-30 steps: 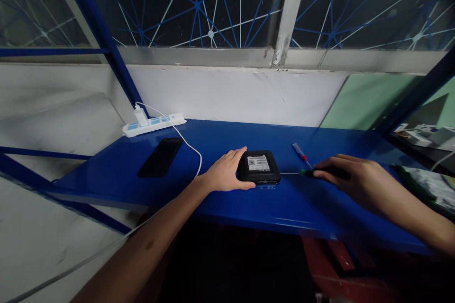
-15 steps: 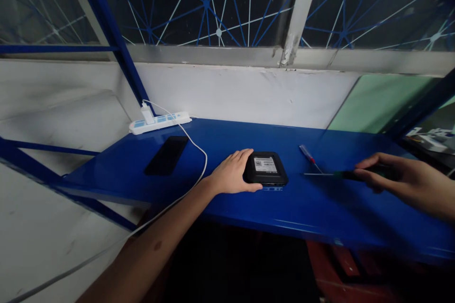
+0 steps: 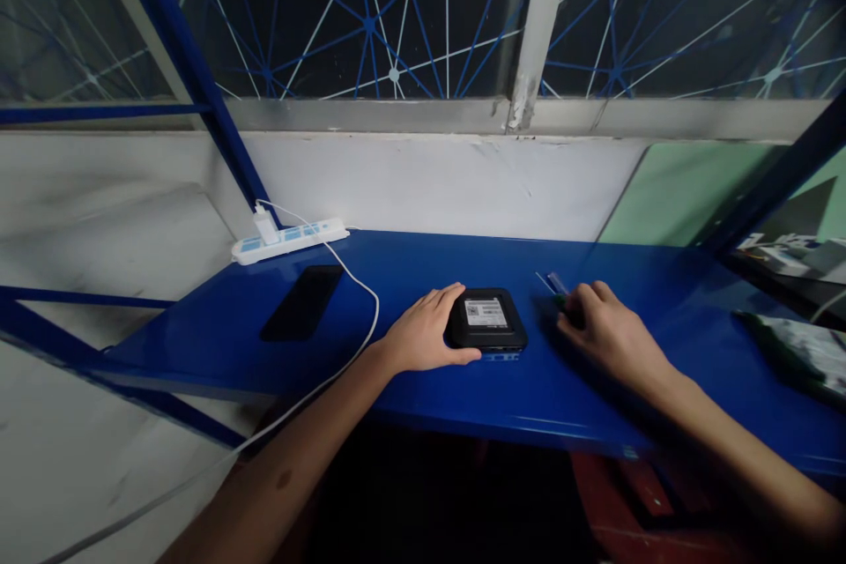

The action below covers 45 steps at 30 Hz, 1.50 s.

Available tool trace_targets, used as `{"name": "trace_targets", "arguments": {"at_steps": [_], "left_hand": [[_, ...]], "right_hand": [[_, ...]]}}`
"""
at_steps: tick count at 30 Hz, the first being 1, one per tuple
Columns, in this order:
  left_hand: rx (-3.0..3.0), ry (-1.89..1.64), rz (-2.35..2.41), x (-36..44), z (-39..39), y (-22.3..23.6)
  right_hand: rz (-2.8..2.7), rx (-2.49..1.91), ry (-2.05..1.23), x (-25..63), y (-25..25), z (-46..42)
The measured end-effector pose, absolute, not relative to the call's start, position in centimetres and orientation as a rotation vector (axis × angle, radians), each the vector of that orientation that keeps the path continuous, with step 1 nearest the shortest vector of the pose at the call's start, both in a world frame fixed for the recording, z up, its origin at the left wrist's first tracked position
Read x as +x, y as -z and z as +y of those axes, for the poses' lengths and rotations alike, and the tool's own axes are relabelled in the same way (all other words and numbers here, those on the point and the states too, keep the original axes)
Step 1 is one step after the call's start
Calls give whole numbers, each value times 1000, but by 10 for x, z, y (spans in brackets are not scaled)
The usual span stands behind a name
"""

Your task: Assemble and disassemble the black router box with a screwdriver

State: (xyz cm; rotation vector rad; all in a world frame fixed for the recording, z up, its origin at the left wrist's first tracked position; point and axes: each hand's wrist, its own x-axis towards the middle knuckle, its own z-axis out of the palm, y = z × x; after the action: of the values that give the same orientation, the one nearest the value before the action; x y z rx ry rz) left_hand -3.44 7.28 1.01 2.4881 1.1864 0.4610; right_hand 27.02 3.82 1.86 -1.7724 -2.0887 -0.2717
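A square black box [image 3: 517, 330] with a white label on top, like a small set-top box, lies flat on the blue table. My left hand [image 3: 426, 330] is closed around its left side, thumb along the near edge and fingers at the far edge. To the right of the box, my right hand [image 3: 601, 326] is closed on a screwdriver [image 3: 545, 283]. Its thin shaft points away and to the left; most of its dark and green handle is hidden in my fingers. Just beyond lies a smaller screwdriver [image 3: 556, 282] with a clear handle, partly covered by my right hand.
A black phone-like slab [image 3: 302, 303] lies on the left of the blue table [image 3: 423, 260]. A white power strip [image 3: 291, 240] with a charger stands behind it, and a white cable [image 3: 360, 282] runs forward past my left arm. A silvery bag [image 3: 816, 348] lies at the right.
My right hand has moved left with the screwdriver, close to the smaller one, and its shaft has turned to point away. My left hand stays on the box. The view has shifted slightly.
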Motion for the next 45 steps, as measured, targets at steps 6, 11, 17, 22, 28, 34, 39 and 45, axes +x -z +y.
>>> {"name": "trace_targets", "arguments": {"at_steps": [6,11,17,22,28,34,39,45], "left_hand": [[2461,-471,1168,-35,73,-11],[2464,-487,1133,-35,74,-11],[2420,-477,1160,-35,71,-14],[2416,-504,1181,-35,70,-14],[2324,-525,1190,-38,72,-14],[2306,-459,1223,-41,74,-21],[2410,-390,1228,-40,67,-28],[2492,-404,1169,-42,61,-28]], "right_hand": [[-2167,-1934,406,260,-13,47],[-2281,-1865,589,267,-14,48],[-2337,-1576,394,259,-38,66],[-2406,-1358,-244,237,-46,90],[-2396,-1288,-401,225,-29,99],[-2418,-1184,-484,229,-32,85],[-2505,-1140,-556,231,-40,75],[-2510,-1117,-591,231,-39,71]]}}
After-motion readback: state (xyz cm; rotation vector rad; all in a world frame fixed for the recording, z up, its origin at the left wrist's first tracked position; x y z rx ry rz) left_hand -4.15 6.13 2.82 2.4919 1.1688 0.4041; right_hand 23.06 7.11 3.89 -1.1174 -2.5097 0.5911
